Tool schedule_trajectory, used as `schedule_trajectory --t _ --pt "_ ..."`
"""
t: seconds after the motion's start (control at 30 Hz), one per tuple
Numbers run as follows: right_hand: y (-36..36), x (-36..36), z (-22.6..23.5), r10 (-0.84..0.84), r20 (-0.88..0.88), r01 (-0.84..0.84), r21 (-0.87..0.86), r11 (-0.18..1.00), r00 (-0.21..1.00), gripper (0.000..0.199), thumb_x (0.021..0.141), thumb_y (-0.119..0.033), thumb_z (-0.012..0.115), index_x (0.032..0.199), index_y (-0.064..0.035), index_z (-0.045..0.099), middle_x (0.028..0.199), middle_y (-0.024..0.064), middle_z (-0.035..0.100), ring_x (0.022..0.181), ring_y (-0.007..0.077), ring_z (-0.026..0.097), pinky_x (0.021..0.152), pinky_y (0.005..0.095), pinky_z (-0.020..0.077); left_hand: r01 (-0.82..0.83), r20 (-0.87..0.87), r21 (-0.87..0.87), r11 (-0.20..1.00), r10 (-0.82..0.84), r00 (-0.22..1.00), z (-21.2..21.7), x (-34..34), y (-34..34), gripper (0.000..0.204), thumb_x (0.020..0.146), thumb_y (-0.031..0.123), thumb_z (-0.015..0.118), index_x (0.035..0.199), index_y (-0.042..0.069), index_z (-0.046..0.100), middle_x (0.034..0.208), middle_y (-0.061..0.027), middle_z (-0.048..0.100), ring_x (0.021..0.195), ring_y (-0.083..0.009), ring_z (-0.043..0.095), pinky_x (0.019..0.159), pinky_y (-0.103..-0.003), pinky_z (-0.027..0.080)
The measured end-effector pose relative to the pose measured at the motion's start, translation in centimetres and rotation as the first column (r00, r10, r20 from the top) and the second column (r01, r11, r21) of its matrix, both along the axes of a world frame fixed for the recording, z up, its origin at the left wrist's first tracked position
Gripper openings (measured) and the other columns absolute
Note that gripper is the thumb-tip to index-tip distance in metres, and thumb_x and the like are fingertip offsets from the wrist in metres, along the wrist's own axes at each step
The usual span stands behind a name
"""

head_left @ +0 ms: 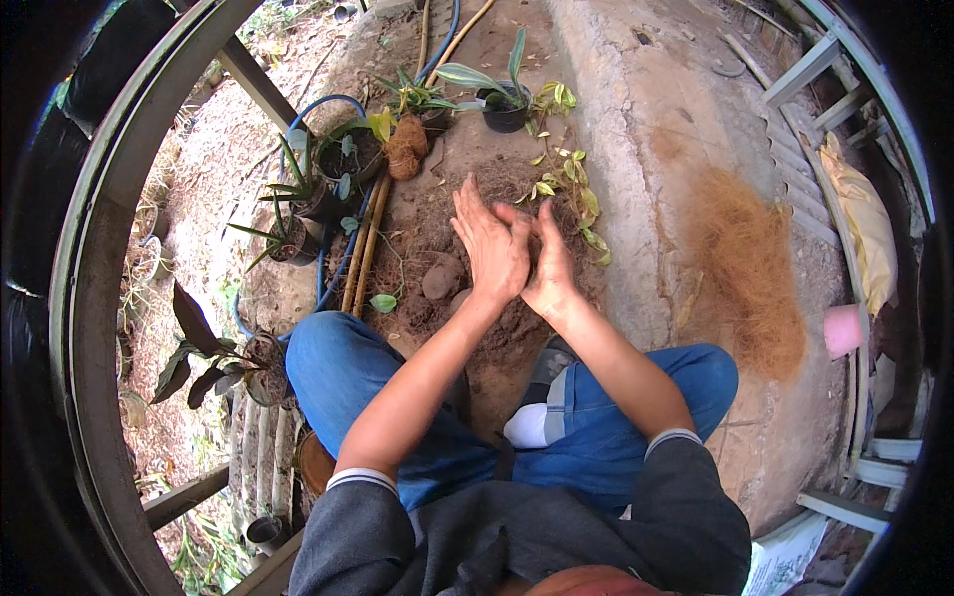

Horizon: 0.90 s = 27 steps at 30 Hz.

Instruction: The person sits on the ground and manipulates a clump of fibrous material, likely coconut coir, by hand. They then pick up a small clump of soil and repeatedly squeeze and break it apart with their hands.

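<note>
My left hand (pixel 491 246) and my right hand (pixel 553 263) meet over a heap of dark, loose soil (pixel 507 338). The palms face each other, cupped, and the right fingers lap against the left palm. Long and nearly straight, the left fingers point away from me. Something dark shows in the narrow gap between the palms, but the hands hide most of it. Soil dirt marks the fingers. Just left of my wrists a round clod of soil (pixel 442 278) rests on the heap.
Potted plants (pixel 504 107) stand at the far side and along the left, beside bamboo poles (pixel 366 243) and a blue hose (pixel 323 268). A leafy vine (pixel 586 204) trails right of the soil. Brown fibre (pixel 750 273) lies on the concrete near a pink pot (pixel 843 330).
</note>
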State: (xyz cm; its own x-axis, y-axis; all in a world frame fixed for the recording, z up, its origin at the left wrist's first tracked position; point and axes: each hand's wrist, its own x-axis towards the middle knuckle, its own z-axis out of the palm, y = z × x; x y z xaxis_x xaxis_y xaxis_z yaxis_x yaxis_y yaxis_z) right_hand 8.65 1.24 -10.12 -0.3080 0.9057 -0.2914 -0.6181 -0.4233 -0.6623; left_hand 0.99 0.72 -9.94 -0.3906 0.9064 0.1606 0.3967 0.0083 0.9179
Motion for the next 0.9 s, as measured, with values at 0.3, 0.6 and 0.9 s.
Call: schedule_trajectory --t 0.3,0.6,0.9 --pt "1.6 1.6 0.1 -0.127 0.521 -0.067 0.338 0.939 0.844 0.042 0.09 -0.041 0.052 0.083 -0.001 0.062 0.074 0.0046 0.062 0.063 0.011 0.054 0.063 0.0283 0.0453 0.225 0.896 -0.14 0.964 0.027 0.442 2.1 0.0 -1.2 0.095 0.078 0.078 0.017 0.141 0.007 0.004 0.127 -0.0162 0.037 0.117 -0.0287 0.039 0.09 -0.042 0.036" --pt "-0.8 -0.5 2.0 -0.459 0.373 -0.215 0.908 0.36 0.806 0.026 0.088 -0.02 0.054 0.084 0.0035 0.065 0.088 0.0129 0.067 0.083 0.0215 0.064 0.072 0.0306 0.0489 0.468 0.986 0.109 0.877 -0.035 -0.163 -0.2 -1.6 -1.5 0.112 0.053 0.092 0.03 0.132 0.011 0.032 0.136 -0.0139 0.034 0.127 -0.0291 0.032 0.103 -0.05 0.029" --pt "0.3 0.7 3.3 -0.007 0.308 -0.14 0.452 0.881 0.951 0.046 0.093 -0.041 0.045 0.107 0.001 0.058 0.092 0.0104 0.064 0.092 0.0163 0.057 0.089 0.0302 0.0386 0.292 0.971 0.005 0.956 -0.075 0.227 2.0 -0.1 -1.4 0.095 0.075 0.081 0.019 0.138 0.01 0.024 0.138 -0.0121 0.032 0.131 -0.0279 0.026 0.107 -0.044 0.019"
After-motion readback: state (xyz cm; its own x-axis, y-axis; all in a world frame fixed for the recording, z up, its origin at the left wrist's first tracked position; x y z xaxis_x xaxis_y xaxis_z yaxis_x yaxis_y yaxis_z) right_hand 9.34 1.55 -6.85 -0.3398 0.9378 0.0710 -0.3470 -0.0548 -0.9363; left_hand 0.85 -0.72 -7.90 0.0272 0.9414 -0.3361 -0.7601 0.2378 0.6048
